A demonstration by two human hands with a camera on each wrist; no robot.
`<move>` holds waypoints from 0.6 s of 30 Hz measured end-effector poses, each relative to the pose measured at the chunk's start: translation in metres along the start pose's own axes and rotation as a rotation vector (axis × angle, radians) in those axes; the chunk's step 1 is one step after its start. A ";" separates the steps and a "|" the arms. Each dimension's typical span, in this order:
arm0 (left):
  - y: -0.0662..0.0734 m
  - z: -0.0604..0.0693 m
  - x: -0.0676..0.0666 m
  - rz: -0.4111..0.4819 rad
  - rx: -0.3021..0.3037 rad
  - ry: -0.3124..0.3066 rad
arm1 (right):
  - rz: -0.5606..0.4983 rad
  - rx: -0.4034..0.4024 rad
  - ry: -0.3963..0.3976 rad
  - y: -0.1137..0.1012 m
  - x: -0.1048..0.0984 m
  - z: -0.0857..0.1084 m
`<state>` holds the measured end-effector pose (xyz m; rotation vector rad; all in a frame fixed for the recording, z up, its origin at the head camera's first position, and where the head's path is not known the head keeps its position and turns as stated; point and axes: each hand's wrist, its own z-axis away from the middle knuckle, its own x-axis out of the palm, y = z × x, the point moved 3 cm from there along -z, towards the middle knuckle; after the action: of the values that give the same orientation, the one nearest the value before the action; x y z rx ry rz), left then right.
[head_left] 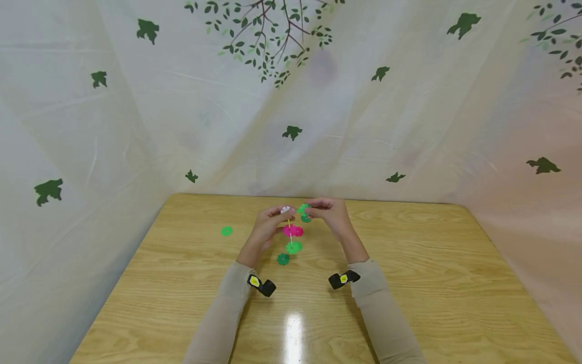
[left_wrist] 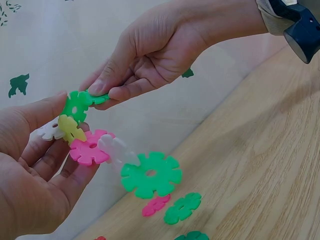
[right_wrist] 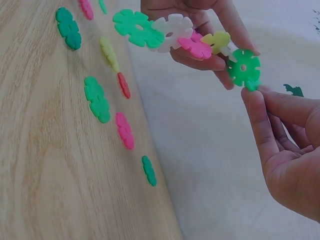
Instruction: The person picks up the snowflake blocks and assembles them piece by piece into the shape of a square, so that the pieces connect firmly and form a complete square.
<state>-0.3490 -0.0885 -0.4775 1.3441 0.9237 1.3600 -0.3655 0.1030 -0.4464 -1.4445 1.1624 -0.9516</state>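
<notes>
My left hand (head_left: 264, 228) holds a chain of interlocking snowflake discs near its white disc (left_wrist: 51, 131), with the thumb against that end. From there run a yellow disc (left_wrist: 71, 128), a pink disc (left_wrist: 90, 147), a translucent white disc (left_wrist: 118, 152) and a green disc (left_wrist: 151, 174) at the free end. Between thumb and fingers, my right hand (head_left: 335, 217) pinches a green disc (right_wrist: 251, 86) joined to another green disc (right_wrist: 244, 68). That second disc meets the chain beside the left fingertips; whether it is slotted in, I cannot tell.
Loose discs lie on the wooden table (head_left: 436, 283), among them a dark green disc (head_left: 283, 259), a light green disc (head_left: 227, 231), a pink disc (right_wrist: 125, 131) and a yellow disc (right_wrist: 108, 53). A pale curtain (head_left: 336, 162) with leaf prints stands behind the table.
</notes>
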 end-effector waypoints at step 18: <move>0.002 0.000 0.004 0.009 0.009 -0.029 | -0.035 0.028 0.036 0.005 0.007 -0.001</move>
<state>-0.3491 -0.0854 -0.4751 1.3731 0.9066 1.3415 -0.3659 0.0955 -0.4509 -1.4349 1.1487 -1.0177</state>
